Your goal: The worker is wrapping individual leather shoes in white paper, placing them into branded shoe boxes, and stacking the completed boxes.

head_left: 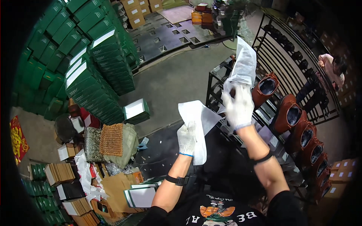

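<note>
Both my hands wear white knitted gloves. In front of my body, my left hand (187, 139) is closed on a thin white sheet (201, 120), which hangs past the fingers and spreads to the right. My right hand (239, 107) is raised at the near end of the shoe rack, fingers bent against a second white sheet (244, 64). That sheet is gathered at the fingertips and stretches away from me. Just right of this hand stands a brown leather shoe (265, 89) with a dark lining.
More brown shoes (293, 113) line the black metal rack (213, 81) on my right. Stacks of green boxes (94, 84) rise at left. A beaded seat cover (112, 139) and piled cardboard (60, 174) lie lower left. Another person (331, 71) is at far right.
</note>
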{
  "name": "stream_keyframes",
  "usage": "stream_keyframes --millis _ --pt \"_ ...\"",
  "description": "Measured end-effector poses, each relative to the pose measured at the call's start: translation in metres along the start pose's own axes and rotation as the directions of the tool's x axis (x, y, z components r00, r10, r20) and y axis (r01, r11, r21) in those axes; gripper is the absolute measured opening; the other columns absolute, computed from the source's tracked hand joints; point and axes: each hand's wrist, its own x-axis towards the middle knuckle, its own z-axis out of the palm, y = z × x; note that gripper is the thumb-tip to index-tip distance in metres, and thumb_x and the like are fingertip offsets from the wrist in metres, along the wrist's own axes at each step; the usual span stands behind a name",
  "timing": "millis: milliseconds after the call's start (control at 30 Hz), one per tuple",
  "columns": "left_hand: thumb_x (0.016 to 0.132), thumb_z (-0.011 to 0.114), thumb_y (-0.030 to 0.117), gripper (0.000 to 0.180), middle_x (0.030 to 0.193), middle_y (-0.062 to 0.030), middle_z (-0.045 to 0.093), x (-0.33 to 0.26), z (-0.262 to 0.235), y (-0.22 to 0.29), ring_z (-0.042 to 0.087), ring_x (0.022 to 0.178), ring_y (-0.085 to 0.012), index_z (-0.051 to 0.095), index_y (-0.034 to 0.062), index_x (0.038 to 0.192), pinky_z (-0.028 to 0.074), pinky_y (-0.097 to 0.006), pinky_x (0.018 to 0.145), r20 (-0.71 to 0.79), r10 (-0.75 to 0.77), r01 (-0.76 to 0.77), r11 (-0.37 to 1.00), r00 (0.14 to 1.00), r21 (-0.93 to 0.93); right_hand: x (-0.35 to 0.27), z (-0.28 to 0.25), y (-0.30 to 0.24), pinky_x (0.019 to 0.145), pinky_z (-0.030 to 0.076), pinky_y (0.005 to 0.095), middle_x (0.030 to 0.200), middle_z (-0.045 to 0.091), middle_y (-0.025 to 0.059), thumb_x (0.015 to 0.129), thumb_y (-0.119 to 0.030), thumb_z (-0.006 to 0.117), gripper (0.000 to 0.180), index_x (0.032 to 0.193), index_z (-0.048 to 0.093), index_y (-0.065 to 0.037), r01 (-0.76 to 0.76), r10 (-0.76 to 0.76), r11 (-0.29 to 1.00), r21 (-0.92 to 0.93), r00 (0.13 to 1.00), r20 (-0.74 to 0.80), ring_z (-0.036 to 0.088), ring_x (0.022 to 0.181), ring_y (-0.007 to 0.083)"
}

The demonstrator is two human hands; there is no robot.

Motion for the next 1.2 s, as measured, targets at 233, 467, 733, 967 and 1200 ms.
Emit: stream_keyframes --millis 233,467,733,967,1200 --pt "0.103 0.064 0.004 0.018 0.079 -0.0018 0.072 -0.033 0.019 0.029 0.066 0.064 -0.0096 0.078 -0.0032 0.093 0.050 -0.028 0.055 -0.023 -0.134 0.135 0.986 0.991 0.096 -0.123 -0.038 0.006 0.089 0.058 0.0542 0.096 0.073 0.0193 0.100 -0.032 0.065 0.027 0.094 0.068 -0.005 -0.442 0.373 0.897 0.021 0.780 0.503 0.073 0.097 0.0417" --pt "0.108 0.063 0.024 0.032 0.082 -0.0294 0.064 -0.048 0.022 0.004 0.067 0.073 -0.0413 0.069 -0.0037 0.093 0.050 -0.050 0.071 0.158 0.079 -0.170 0.670 0.984 0.722 -0.011 -0.070 0.066 0.107 0.056 0.0503 0.149 0.062 0.0288 0.095 -0.041 0.076 0.073 0.149 0.054 0.003 -0.206 0.213 0.977 -0.054 0.961 0.176 0.065 0.133 0.0452" --pt "0.110 0.061 0.030 0.034 0.090 -0.0293 0.068 -0.046 0.028 -0.038 0.070 0.088 -0.0498 0.071 0.0000 0.098 0.051 -0.054 0.073 0.221 0.108 -0.237 0.648 0.969 0.724 -0.028 -0.144 0.085 0.079 0.055 0.0421 0.093 0.075 0.0173 0.101 -0.030 0.073 0.029 0.107 0.077 -0.002 -0.535 0.466 0.831 0.152 0.819 0.335 0.071 0.081 0.0329" --pt "0.111 0.062 0.024 0.030 0.086 -0.0282 0.069 -0.045 0.023 -0.053 0.070 0.076 -0.0406 0.073 -0.0028 0.102 0.053 -0.049 0.071 0.232 0.232 -0.328 0.690 0.945 0.646 -0.089 -0.255 -0.012 0.078 0.052 0.0273 0.099 0.072 0.0045 0.108 -0.015 0.061 0.023 0.104 0.069 0.006 -0.764 0.692 0.019 0.645 0.475 0.543 0.065 0.089 0.0093" --pt "0.110 0.065 0.025 0.030 0.081 -0.0261 0.070 -0.068 0.041 -0.014 0.070 0.066 -0.0280 0.075 -0.0034 0.110 0.054 -0.042 0.065 0.308 0.111 -0.271 0.793 0.945 0.546 -0.144 -0.205 -0.009 0.049 0.028 0.0230 0.078 0.062 -0.0048 0.108 -0.026 0.068 0.022 0.106 0.072 -0.005 -0.792 0.562 -0.401 0.460 0.183 0.806 0.042 0.054 0.0019"
